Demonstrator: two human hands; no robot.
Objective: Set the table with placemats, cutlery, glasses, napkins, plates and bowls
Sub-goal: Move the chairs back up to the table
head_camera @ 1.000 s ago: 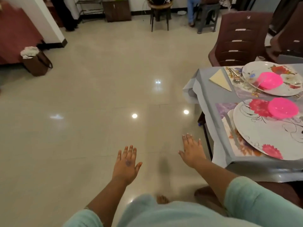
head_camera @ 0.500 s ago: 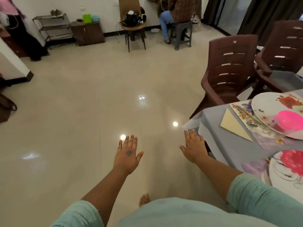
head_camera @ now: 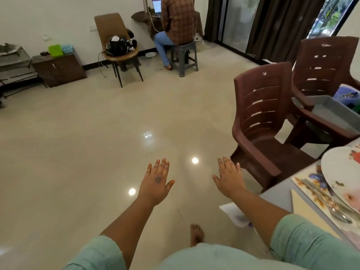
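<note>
At the right edge of the frame, the white floral plate (head_camera: 339, 168) is cut off, and it covers part of the floral placemat (head_camera: 309, 182). The steel cutlery (head_camera: 331, 203) beneath its rim is blurred.

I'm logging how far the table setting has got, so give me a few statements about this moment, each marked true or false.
1. Both hands are empty. True: the left hand and right hand are stretched out over the floor with straight fingers.
2. A plate lies on the flowered placemat. True.
3. The cutlery lies on the floor. False: it lies on the placemat beside the plate.
4. The napkin is in the right hand. False: it lies on the table.
5. The nearest brown chair has nobody in it. True.
</note>
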